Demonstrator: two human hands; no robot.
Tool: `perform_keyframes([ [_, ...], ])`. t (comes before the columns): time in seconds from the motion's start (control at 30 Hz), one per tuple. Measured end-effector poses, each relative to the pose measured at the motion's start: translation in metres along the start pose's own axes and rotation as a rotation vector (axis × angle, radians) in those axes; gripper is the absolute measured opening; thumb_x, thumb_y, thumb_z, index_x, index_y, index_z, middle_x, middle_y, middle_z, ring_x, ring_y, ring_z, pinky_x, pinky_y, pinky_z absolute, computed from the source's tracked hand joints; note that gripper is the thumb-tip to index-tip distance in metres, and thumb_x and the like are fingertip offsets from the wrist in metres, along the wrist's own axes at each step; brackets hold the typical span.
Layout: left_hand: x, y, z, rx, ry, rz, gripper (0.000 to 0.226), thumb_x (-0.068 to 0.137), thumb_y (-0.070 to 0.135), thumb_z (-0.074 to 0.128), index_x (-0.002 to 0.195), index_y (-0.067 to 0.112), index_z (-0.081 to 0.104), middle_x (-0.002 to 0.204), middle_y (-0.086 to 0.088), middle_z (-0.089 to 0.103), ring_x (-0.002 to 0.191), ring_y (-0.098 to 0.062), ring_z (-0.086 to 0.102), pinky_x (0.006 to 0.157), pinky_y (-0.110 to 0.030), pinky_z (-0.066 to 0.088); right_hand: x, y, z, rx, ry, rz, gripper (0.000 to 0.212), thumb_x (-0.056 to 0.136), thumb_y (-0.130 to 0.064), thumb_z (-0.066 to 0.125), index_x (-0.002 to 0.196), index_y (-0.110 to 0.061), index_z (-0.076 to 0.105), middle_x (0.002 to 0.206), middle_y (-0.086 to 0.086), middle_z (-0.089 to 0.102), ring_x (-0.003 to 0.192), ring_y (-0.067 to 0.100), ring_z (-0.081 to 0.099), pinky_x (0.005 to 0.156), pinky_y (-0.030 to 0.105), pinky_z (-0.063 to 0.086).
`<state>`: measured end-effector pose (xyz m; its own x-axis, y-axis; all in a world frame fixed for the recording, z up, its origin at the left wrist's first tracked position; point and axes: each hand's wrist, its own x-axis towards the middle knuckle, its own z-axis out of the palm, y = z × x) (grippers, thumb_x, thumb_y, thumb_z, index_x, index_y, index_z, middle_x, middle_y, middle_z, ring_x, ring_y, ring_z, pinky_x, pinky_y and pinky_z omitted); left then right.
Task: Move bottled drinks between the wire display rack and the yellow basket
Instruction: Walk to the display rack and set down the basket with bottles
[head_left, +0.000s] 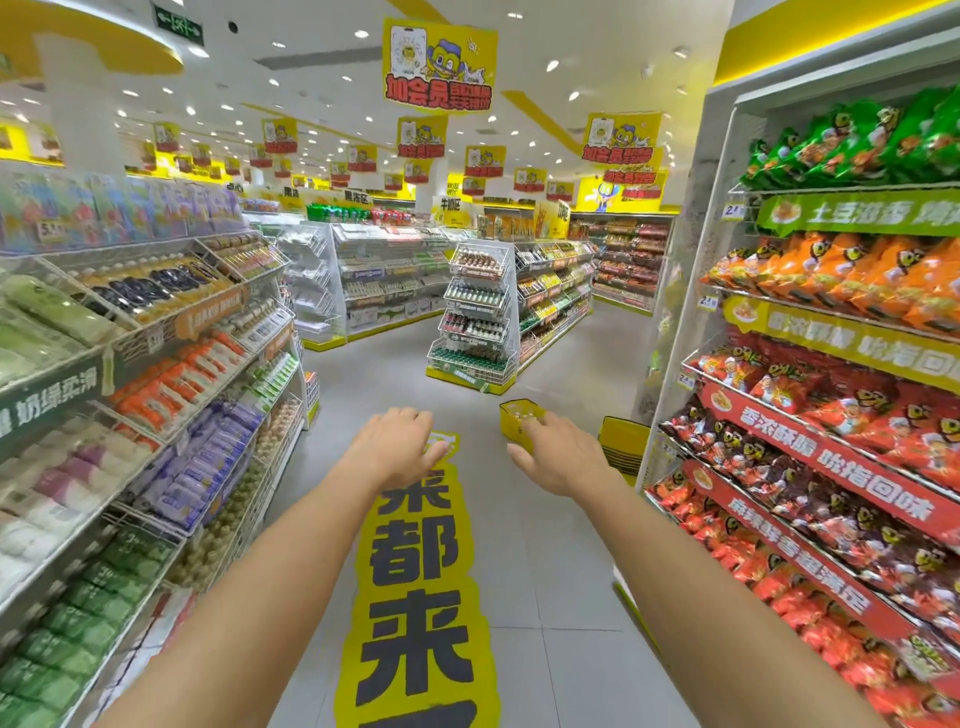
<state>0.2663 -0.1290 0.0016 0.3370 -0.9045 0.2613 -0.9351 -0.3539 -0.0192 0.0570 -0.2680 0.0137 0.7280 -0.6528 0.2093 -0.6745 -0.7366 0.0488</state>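
Note:
A white wire display rack (475, 312) with tiers of bottled drinks stands at the end of a shelf row, far ahead in the aisle. A yellow basket (514, 413) holding several bottles sits on the floor in front of that rack. My left hand (397, 441) and my right hand (553, 452) reach forward at waist height with fingers spread and nothing in them. My right hand partly covers the basket's near side in the view, but is well short of it.
Shelves of packaged snacks (130, 415) line the left side, and shelves of red and orange bags (831, 441) line the right. A stack of yellow baskets (623, 436) stands at the right shelf's end. A yellow floor sticker (421, 597) runs down the grey tiled aisle.

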Motion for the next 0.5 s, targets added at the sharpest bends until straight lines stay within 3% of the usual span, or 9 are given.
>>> perform_keyframes([
  [0.5,0.148,-0.093,0.09,0.001,-0.123,0.011,0.054,0.102,0.06,0.039,0.121,0.011,0.055,0.123,-0.017,0.065,0.116,-0.04,0.06,0.094,-0.05,0.051,0.19,-0.017,0.096,0.029,-0.129,-0.006,0.06,0.106,-0.057,0.04,0.145,-0.013,0.05,0.144,0.018,0.052,0.134,0.04,0.049,0.101,0.053,0.049],
])
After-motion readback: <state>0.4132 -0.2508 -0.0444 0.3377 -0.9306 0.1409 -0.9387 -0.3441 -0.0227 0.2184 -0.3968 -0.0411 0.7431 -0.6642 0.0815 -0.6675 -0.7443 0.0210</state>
